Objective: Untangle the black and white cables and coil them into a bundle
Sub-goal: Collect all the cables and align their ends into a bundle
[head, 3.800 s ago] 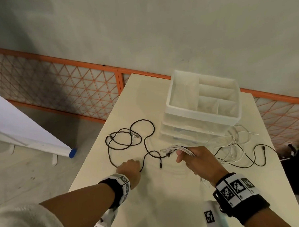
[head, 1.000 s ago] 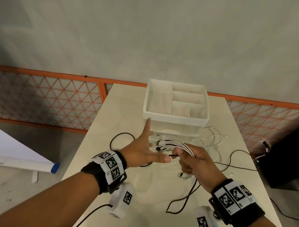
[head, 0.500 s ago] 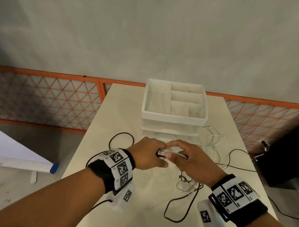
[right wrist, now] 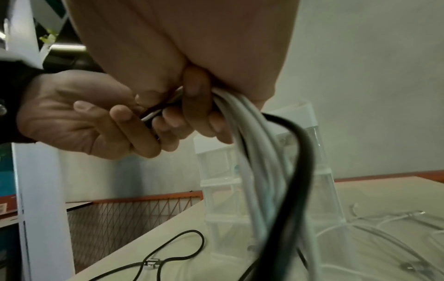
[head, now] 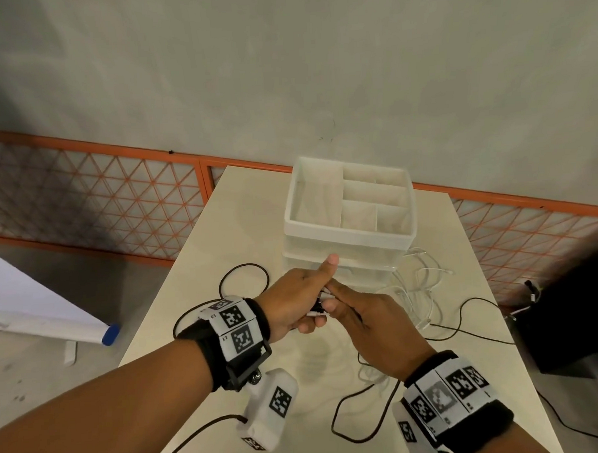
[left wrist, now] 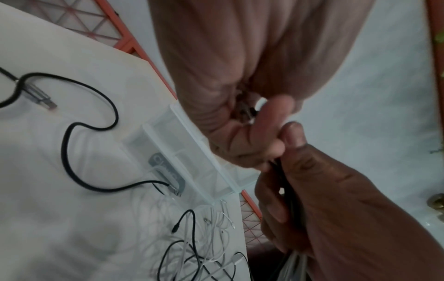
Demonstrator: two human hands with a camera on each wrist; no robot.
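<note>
Both hands meet above the table in front of the organiser. My right hand (head: 331,302) grips a bunch of white cables (right wrist: 252,152) with one black cable (right wrist: 304,144) among them; the strands hang to the table. My left hand (head: 315,316) curls its fingers round the cable ends (head: 323,299) that stick out of the right fist, thumb raised. Another black cable (left wrist: 69,136) lies looped on the table at the left. Loose white cables (head: 420,282) and black cable lie tangled on the right.
A white organiser (head: 346,234) with open top compartments and clear drawers stands on the beige table (head: 242,211), just beyond my hands. An orange mesh fence (head: 101,200) runs behind. A black object (head: 568,310) is past the right edge and a white board (head: 37,306) is on the floor at the left.
One second ago my left hand was open beside the bunch. It has since closed on the cable ends next to my right hand, and its thumb now points up.
</note>
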